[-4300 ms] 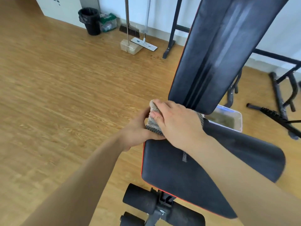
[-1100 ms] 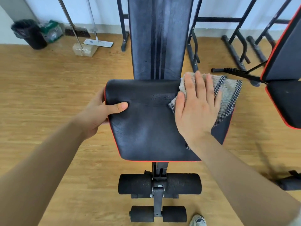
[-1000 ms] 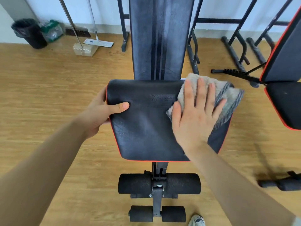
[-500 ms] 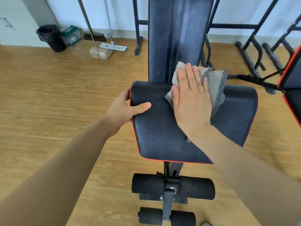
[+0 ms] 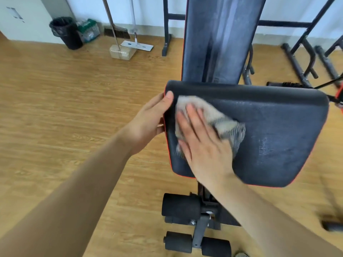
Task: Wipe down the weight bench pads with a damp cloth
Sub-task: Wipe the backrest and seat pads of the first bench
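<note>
Cloth (image 5: 222,121) on the bench seat pad (image 5: 278,136)
Right hand (image 5: 206,145), fingers spread flat, covers the blurred cloth; left hand (image 5: 148,123) grips the pad's left edge, fingers hidden underneath.

Viewpoint: we look through one wide-angle camera worn on the person's head.
Facing: forward and steeply down, onto the black, red-edged padded seat pad (image 5: 269,136) and the light-brown wooden plank floor (image 5: 74,108).
Nearness: close; the pad fills our centre-right, the white wall (image 5: 148,8) only the top edge.
</note>
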